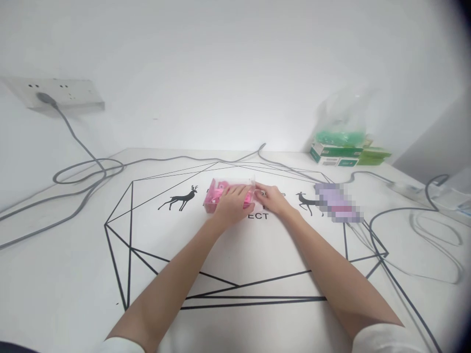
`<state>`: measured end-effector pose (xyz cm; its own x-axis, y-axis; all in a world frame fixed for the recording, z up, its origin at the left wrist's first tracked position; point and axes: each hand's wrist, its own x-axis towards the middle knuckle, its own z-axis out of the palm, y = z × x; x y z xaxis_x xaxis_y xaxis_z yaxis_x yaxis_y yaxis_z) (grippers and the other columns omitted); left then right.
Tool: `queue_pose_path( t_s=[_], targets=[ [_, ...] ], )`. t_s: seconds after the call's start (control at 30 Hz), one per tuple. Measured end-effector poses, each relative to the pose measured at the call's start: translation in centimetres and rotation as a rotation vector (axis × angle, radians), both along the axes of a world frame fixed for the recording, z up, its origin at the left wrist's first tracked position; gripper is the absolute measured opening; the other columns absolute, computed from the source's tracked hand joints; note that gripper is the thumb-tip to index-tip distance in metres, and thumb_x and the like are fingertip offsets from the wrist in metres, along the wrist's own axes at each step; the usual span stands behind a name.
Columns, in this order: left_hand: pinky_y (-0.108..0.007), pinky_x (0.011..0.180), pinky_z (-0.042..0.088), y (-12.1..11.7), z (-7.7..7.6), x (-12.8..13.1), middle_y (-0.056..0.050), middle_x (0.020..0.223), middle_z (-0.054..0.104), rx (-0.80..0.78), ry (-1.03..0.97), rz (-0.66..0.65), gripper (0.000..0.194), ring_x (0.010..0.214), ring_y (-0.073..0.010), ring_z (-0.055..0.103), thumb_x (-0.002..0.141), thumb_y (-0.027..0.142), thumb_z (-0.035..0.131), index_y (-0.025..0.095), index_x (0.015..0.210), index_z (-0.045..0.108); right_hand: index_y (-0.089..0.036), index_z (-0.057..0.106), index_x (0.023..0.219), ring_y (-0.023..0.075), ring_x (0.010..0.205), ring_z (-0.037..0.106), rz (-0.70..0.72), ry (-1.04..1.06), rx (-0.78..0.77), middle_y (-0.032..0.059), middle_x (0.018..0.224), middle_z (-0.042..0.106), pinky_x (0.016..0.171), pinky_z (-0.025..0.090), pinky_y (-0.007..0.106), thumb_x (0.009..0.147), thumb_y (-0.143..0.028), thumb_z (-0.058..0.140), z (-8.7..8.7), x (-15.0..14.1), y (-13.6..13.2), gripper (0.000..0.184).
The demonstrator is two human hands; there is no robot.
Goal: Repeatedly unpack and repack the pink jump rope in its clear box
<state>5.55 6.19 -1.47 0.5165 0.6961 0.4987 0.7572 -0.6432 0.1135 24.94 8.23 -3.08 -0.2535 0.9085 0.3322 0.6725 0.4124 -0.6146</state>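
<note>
A small clear plastic box point(210, 205) with bright pink items point(221, 188) in it lies on the table's printed surface; I cannot make out their kind. Across its top and near side lies my left hand point(235, 200), gripping the box with its fingers over it and covering much of the contents. My right hand point(270, 197) is at the box's right end, fingers curled on the clear end flap point(254, 185). The fingertips there are partly hidden.
Right of my hands lies a blurred-out purple flat object point(338, 202). Green and white boxes point(336, 153) with a clear bag point(344, 117) stand at the back right. Grey cables point(172, 158) run along the back and both sides. A socket strip point(69, 93) is on the left wall.
</note>
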Motion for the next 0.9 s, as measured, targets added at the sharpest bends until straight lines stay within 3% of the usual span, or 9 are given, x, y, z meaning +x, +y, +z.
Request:
queue_pose_path(
  t_s=[0.1,0.23,0.4,0.5,0.6,0.67,0.9],
  targets=[
    [-0.043,0.111,0.037,-0.1,-0.3,0.2,-0.010,0.130,0.064,-0.006,0.010,0.020,0.045,0.125,-0.0265,0.055,0.090,0.027,0.050,0.017,0.134,0.053,-0.028,0.058,0.140,0.0205,0.072,0.067,0.008,0.045,-0.003,-0.0007,0.089,0.077,0.085,0.052,0.038,0.092,-0.026,0.042,0.0,0.1,0.0,0.050],
    [-0.044,0.111,0.035,-0.6,-0.5,1.1,-0.009,0.131,0.063,-0.026,0.000,0.103,0.047,0.123,-0.0272,0.055,0.088,0.025,0.049,0.017,0.134,0.053,-0.030,0.058,0.140,0.0231,0.079,0.068,0.007,0.092,-0.011,-0.0015,0.090,0.077,0.091,0.051,0.042,0.091,-0.026,0.043,-0.5,0.3,0.2,0.051],
    [-0.047,0.109,0.035,-1.0,-0.6,2.2,-0.008,0.128,0.063,-0.015,0.027,0.172,0.053,0.118,-0.0287,0.055,0.086,0.021,0.048,0.022,0.139,0.050,-0.026,0.052,0.145,0.0237,0.074,0.070,-0.036,0.250,-0.125,0.0021,0.083,0.076,0.084,0.055,0.045,0.097,-0.041,0.038,-1.0,0.4,0.5,0.052],
    [-0.048,0.107,0.036,-0.9,-0.5,2.5,-0.009,0.127,0.063,-0.024,0.042,0.189,0.056,0.117,-0.0300,0.054,0.086,0.020,0.048,0.022,0.142,0.049,-0.023,0.055,0.142,0.0261,0.097,0.071,-0.054,0.325,-0.072,0.0057,0.107,0.076,0.097,0.052,0.046,0.098,-0.049,0.041,-0.9,0.4,0.8,0.054],
    [-0.049,0.107,0.036,-0.8,-0.4,2.4,-0.010,0.128,0.062,-0.020,0.058,0.171,0.053,0.118,-0.0297,0.054,0.086,0.019,0.048,0.022,0.138,0.054,-0.022,0.060,0.137,0.0258,0.129,0.057,-0.053,0.349,0.052,0.0056,0.134,0.065,0.114,0.039,0.044,0.098,-0.052,0.040,-0.6,0.5,0.9,0.053],
    [-0.050,0.108,0.035,-0.8,-0.5,2.3,-0.010,0.130,0.061,-0.007,0.074,0.152,0.047,0.119,-0.0295,0.054,0.086,0.018,0.049,0.023,0.131,0.060,-0.024,0.061,0.135,0.0245,0.133,0.053,-0.073,0.311,0.101,0.0044,0.138,0.062,0.116,0.038,0.043,0.098,-0.052,0.041,-0.4,0.6,0.9,0.051],
    [-0.052,0.109,0.035,-0.9,-0.4,1.2,-0.011,0.131,0.060,0.024,0.111,0.068,0.030,0.121,-0.0293,0.054,0.090,0.020,0.050,0.022,0.114,0.068,-0.026,0.069,0.124,0.0242,0.124,0.061,-0.028,0.004,0.079,0.0027,0.131,0.067,0.108,0.047,0.041,0.095,-0.035,0.049,-0.5,0.5,0.3,0.037]
  ],
)
